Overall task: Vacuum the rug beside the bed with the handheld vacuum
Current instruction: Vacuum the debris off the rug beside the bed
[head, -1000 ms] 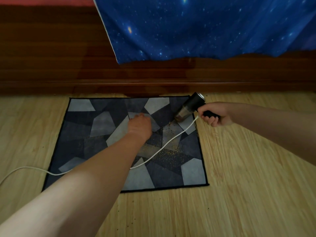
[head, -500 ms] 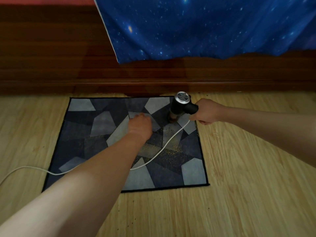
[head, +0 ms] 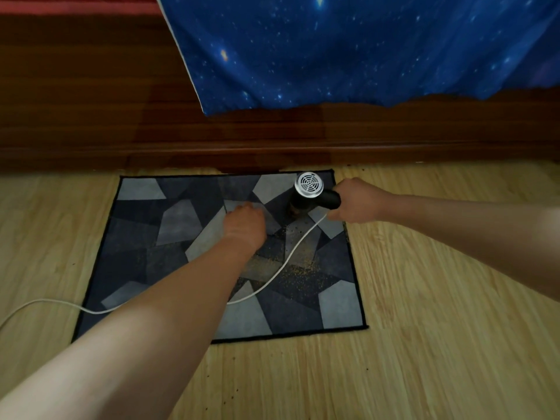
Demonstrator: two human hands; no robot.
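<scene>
A small grey rug (head: 145, 237) with a geometric patch pattern lies on the wood floor beside the bed. My right hand (head: 356, 201) grips the handle of a black handheld vacuum (head: 309, 192), held nozzle-down on the rug's far right part, its silver vent grille facing up. My left hand (head: 244, 225) presses down on the rug's middle with fingers curled. Yellowish crumbs (head: 303, 268) are scattered on the rug below the vacuum. A white cord (head: 272, 277) runs from the handle across the rug and off to the left.
The dark wooden bed frame (head: 121, 125) borders the rug's far edge. A blue starry sheet (head: 348, 47) hangs over it. Light wood floor (head: 439, 328) surrounds the rug, with small dark specks in front of it.
My right hand has tipped the vacuum from a slant to upright, nozzle down, and shifted it slightly toward the rug's far edge. My left hand has stayed in place.
</scene>
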